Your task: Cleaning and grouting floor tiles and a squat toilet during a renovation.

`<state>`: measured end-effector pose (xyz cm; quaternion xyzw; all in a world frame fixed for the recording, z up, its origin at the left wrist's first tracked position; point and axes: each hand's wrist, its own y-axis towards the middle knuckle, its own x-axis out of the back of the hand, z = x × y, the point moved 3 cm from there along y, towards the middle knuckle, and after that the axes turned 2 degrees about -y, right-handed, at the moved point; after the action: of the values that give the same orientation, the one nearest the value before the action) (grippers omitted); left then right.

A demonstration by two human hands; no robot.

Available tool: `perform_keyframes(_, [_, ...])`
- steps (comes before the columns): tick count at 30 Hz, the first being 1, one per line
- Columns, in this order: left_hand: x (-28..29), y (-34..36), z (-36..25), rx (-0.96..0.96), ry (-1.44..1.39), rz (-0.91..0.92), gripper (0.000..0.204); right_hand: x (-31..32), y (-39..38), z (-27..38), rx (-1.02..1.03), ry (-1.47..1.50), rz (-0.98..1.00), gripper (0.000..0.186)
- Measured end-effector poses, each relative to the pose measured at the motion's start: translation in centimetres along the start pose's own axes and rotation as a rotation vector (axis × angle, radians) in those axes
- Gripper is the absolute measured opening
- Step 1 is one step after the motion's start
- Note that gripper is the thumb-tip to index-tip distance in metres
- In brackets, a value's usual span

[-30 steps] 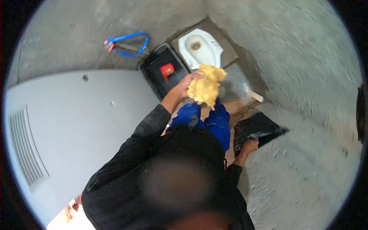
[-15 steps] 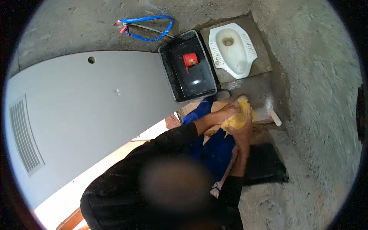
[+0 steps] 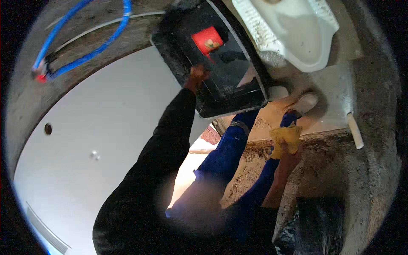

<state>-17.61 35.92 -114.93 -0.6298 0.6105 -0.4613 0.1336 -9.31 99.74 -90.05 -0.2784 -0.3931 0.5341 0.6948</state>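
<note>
My left hand (image 3: 198,75) reaches over the black plastic tub (image 3: 266,95), close to the handle of a red mug (image 3: 203,37) inside it. Motion smears the fingers, so their shape is unclear. In my right hand (image 3: 290,156) a yellow cloth (image 3: 287,138) is bunched up, held low beside my right lower leg. The mug lies apart from the hand, with a pale patch on its side.
A white squat toilet pan (image 3: 310,40) is set in the floor right of the tub. A blue hose (image 3: 91,55) hangs at the wall on the left, by a grey door (image 3: 114,114). A pale pipe stub (image 3: 355,131) and a black bag (image 3: 318,223) lie to the right.
My left hand has left the yellow cloth and moved up and left over the tub. The right hand keeps the cloth, lower down. The view has shifted closer to the tub.
</note>
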Motion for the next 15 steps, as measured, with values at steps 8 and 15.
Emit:
perform_keyframes(8, [-9.6, 11.8, 13.3, -0.186, -0.367, 0.045, 0.032, 1.5, -1.0, -1.7, -0.129, -0.367, -0.09, 0.06])
perform_keyframes(15, [-17.7, 0.9, -1.4, -0.387, 0.357, -0.649, 0.059, -1.4, -0.3, 0.2, -0.206, -0.048, -0.186, 0.067])
